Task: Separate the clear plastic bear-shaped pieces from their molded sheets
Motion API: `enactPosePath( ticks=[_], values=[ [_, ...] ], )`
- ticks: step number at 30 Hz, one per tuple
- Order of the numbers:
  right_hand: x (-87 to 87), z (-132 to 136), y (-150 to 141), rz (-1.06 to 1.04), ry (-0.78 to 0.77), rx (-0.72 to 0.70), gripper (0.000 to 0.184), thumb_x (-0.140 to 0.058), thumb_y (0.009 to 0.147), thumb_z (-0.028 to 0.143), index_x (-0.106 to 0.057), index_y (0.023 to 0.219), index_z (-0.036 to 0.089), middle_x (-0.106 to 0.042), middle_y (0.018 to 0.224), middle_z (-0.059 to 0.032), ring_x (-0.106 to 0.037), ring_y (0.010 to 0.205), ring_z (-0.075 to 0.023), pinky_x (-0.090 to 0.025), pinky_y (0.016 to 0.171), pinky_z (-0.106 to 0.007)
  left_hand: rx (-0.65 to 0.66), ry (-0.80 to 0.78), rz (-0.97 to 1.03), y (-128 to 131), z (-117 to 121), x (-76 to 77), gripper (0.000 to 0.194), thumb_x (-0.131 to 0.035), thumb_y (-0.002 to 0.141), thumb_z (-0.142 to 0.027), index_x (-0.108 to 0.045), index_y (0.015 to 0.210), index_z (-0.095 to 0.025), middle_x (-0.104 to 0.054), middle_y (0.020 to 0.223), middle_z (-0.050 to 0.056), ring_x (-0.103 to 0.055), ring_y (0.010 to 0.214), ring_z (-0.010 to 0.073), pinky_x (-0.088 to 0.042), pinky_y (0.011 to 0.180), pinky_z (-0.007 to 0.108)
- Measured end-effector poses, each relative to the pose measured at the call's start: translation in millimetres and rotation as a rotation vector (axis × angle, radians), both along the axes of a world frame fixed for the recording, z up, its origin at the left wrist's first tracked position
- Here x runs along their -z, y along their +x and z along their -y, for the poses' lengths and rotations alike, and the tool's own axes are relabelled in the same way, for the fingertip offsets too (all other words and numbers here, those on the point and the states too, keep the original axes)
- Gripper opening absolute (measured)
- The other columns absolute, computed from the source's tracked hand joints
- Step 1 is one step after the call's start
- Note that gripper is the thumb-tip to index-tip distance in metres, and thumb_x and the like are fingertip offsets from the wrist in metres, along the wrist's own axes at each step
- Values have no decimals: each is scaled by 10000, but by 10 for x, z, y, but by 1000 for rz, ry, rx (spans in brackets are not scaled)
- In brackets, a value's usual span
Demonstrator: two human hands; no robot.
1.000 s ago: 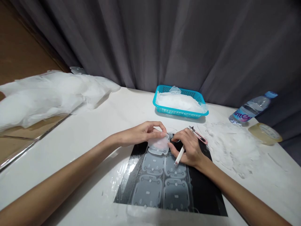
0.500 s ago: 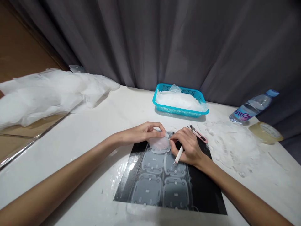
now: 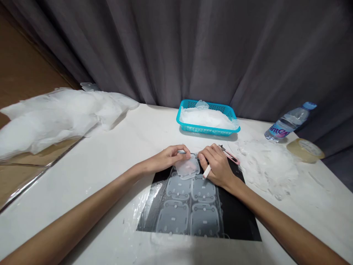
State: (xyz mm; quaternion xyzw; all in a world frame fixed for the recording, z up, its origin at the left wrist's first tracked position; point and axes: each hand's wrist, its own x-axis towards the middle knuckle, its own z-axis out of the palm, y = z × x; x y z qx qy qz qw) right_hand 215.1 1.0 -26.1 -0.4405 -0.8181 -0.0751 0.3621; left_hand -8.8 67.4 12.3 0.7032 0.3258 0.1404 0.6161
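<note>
Between the thumb and forefinger of my left hand (image 3: 176, 156) is a translucent, rounded plastic-like piece (image 3: 188, 170), its lower part free of the fingers. My right hand (image 3: 216, 162) is curled beside it, wrapped round a white pen-like stick (image 3: 206, 172); the tip of the stick is hidden. Beneath both hands a translucent moulded sheet (image 3: 176, 219) with several rounded shapes lies on a black mat (image 3: 239, 221). Pink thread snips (image 3: 231, 156) rest just beyond my right hand.
A turquoise basket (image 3: 208, 129) full of translucent pieces stands at the back. Thin clear scraps (image 3: 270, 165) are heaped right, near a water bottle (image 3: 289, 123) and a tape roll (image 3: 306, 151). A white plastic pile (image 3: 55, 117) covers cardboard (image 3: 35, 167) at left.
My right hand has turned and closed more, so less of the white stick shows. The left hand keeps hold of the translucent piece. The view has shifted slightly.
</note>
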Motion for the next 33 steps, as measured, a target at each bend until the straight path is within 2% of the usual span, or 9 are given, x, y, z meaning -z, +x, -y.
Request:
enactPosePath(
  ticks=[7, 10, 14, 16, 21, 27, 33],
  values=[
    [-14, 5, -8, 62, 48, -49, 245, -465, 1044, 148, -596, 843, 196, -603, 790, -66, -466, 796, -236, -378, 734, -381, -138, -44, 28, -38, 206, -76, 374, -634, 954, -544, -588, 984, -174, -602, 758, -1, -521, 649, 146, -386, 608, 255],
    [-22, 4, -8, 94, 48, -95, 277, -448, 1059, 177, -594, 824, 196, -605, 787, -63, -463, 793, -229, -389, 737, -376, -239, -44, 49, -64, 351, -63, 370, -639, 956, -548, -578, 993, -184, -512, 684, -42, -462, 615, 129, -339, 578, 233],
    [-15, -6, 0, 117, 37, -186, 298, -422, 1069, 183, -591, 823, 193, -602, 786, -62, -460, 796, -222, -410, 743, -361, -310, -27, 71, -93, 488, -3, 358, -659, 956, -530, -564, 1008, -189, -400, 641, -77, -375, 580, 107, -275, 550, 221],
    [-10, -2, 11, 93, 28, -212, 290, -422, 1066, 176, -585, 826, 194, -595, 782, -61, -462, 790, -220, -414, 737, -358, -323, -29, 85, -98, 516, 44, 369, -680, 941, -532, -561, 999, -188, -410, 626, -79, -376, 562, 104, -268, 536, 221],
    [-19, 30, 30, 50, 8, -238, 287, -430, 1059, 172, -579, 816, 206, -583, 761, -52, -469, 771, -219, -411, 717, -361, -371, -85, 201, -100, 549, 124, 384, -692, 928, -547, -525, 978, -205, -594, 682, -36, -510, 574, 122, -366, 557, 228],
    [-42, 45, 22, 43, 24, -227, 284, -440, 1049, 143, -586, 813, 202, -582, 745, -48, -465, 749, -208, -412, 706, -351, -474, -10, 262, -98, 598, 72, 350, -708, 926, -520, -556, 967, -207, -476, 575, -80, -433, 514, 103, -310, 512, 220],
    [-43, 61, 34, -1, 43, -245, 200, -460, 1010, 113, -616, 912, 190, -592, 757, -47, -492, 750, -208, -420, 700, -342, -459, 28, 307, -100, 604, 127, 362, -672, 950, -539, -541, 978, -203, -464, 630, -70, -417, 564, 101, -329, 554, 221]
  ],
)
